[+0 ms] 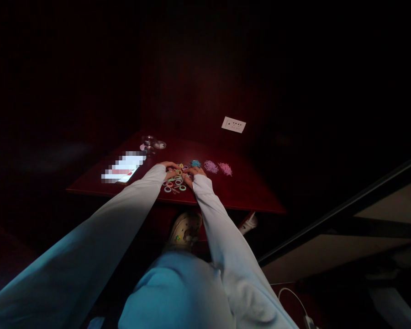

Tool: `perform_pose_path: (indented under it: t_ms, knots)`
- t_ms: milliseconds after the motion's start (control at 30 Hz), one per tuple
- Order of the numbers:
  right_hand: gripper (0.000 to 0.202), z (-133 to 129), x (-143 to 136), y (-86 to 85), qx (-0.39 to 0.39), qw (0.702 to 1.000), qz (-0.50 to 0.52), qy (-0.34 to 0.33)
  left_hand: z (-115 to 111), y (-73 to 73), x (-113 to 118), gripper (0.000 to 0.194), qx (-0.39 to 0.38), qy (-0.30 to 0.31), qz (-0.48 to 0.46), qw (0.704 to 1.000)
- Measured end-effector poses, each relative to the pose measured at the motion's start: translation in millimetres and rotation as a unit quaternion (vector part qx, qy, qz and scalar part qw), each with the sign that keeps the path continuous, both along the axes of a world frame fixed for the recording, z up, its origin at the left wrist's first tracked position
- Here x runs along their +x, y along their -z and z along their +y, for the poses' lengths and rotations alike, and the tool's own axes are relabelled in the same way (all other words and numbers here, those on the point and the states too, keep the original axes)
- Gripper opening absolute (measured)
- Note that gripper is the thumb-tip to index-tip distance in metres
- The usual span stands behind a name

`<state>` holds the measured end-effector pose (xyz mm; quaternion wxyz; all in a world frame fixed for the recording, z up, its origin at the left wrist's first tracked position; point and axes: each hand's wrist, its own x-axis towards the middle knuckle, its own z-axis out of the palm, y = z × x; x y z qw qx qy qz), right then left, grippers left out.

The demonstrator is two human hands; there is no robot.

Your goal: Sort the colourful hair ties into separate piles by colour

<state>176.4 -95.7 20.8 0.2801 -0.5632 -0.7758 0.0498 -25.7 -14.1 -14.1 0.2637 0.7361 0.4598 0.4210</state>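
Observation:
On a dark red tabletop lies a loose pile of small coloured rings that look like hair ties [182,188], in green, white, pink, yellow and lilac. My left hand [169,168] reaches in from the left, its fingers bent around a yellow hair tie [180,172] at the pile's far side. Close beside it, my right hand [193,172] is curled over the pile's right side; what its fingertips hold is hidden. Just beyond the right hand sits a teal bunch [195,163]. A purple bunch [211,167] and a pink bunch [225,169] follow to the right.
A lit phone or tablet [126,167], partly blurred out, lies left on the table [251,189]. Clear containers [150,142] stand at the back left. A white wall socket [234,124] is behind. Below the front edge are a beige clog [187,228] and a second shoe [249,224].

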Motion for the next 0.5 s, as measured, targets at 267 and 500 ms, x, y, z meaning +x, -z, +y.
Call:
perform_pose_path:
  t_ms: [267, 500]
  knots:
    - [0.031, 9.3, 6.6, 5.3, 0.002, 0.994, 0.104, 0.011, -0.8, -7.1, -2.6, 0.027, -0.081, 0.029, -0.105, 0.991]
    - [0.048, 18.2, 10.3, 16.3, -0.031, 0.955, 0.294, 0.027, -4.4, -8.2, -5.4, 0.028, -0.053, 0.018, -0.121, 0.991]
